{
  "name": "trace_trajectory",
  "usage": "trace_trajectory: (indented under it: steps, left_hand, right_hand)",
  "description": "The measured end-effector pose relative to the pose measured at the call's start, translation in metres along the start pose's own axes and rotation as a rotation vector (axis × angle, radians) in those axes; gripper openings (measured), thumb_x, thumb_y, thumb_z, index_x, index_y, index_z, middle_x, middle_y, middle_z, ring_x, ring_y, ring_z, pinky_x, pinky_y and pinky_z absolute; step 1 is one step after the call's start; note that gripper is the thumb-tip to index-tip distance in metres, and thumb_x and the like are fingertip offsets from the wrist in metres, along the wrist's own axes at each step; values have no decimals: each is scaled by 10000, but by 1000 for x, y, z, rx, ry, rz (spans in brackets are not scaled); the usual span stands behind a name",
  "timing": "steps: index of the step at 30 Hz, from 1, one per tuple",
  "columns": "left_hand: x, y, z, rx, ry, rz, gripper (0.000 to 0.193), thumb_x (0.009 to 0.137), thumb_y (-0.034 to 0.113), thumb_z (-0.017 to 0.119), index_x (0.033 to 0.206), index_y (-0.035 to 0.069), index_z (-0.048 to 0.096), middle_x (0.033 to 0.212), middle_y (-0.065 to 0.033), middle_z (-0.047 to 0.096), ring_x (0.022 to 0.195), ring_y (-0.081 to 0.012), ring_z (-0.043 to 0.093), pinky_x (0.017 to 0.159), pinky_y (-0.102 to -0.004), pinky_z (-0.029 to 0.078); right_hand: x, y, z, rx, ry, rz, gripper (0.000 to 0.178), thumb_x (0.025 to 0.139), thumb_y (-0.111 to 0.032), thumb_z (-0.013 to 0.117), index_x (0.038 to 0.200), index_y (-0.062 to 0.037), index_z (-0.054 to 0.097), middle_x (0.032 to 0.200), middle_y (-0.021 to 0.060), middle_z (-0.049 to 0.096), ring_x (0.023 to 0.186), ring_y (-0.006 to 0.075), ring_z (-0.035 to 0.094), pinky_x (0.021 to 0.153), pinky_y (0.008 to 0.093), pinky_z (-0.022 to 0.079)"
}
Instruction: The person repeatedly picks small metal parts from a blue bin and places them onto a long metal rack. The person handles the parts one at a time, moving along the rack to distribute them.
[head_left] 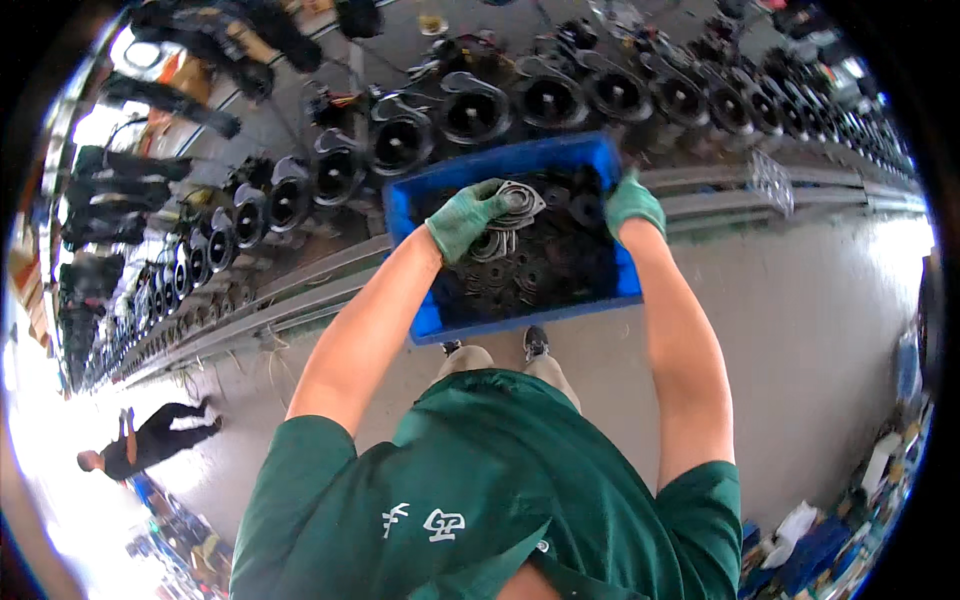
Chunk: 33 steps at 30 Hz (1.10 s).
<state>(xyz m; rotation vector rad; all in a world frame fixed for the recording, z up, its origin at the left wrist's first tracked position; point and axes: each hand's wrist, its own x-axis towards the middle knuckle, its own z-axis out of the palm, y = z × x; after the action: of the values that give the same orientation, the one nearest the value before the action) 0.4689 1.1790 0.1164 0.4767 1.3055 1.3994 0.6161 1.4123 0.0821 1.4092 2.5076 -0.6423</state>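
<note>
Green-gloved, my left hand [470, 218] pinches a metal part [520, 200]; my half-curled right hand [635, 207], grip unclear, should steady the bin [545, 150].

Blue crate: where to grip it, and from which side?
Likely the blue crate is best held by its short end rims, each hand coming from outside: those ends face the two arms, and bare wall shows above the dark parts. The right hand is at one end; the left hand holds a silver flanged part.
</note>
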Motion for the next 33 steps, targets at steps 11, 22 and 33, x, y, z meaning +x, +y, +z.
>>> trace_trajectory:
  steps: [11, 22, 33]
  left_hand:
    - [-202, -70, -152, -955, 589, 193, 349, 1007, 363, 551, 1277, 161, 640, 1113, 55, 705, 748, -75, 623, 587, -253, 512]
    - [-280, -150, -337, -460, 1107, 388, 277, 987, 182, 608, 1255, 117, 581, 1124, -49, 687, 899, -191, 665, 685, -371, 563]
    - [-267, -125, -317, -877, 1009, 314, 243, 943, 253, 682, 1155, 146, 631, 965, -19, 703, 661, -156, 613, 541, -309, 512]
  right_hand:
    - [47, 46, 39, -153, 115, -31, 662, 965, -382, 473, 1507, -73, 252, 1120, 343, 631, 1044, 507, 607, 871, 570, 473]
    - [58, 65, 43, -210, 195, -92, 620, 985, -402, 453, 1522, -164, 258, 1141, 344, 622, 1048, 521, 595, 862, 563, 471]
    - [57, 66, 40, -203, 229, -119, 577, 980, -393, 468, 1484, -151, 328, 1171, 314, 625, 1069, 504, 596, 866, 563, 467]
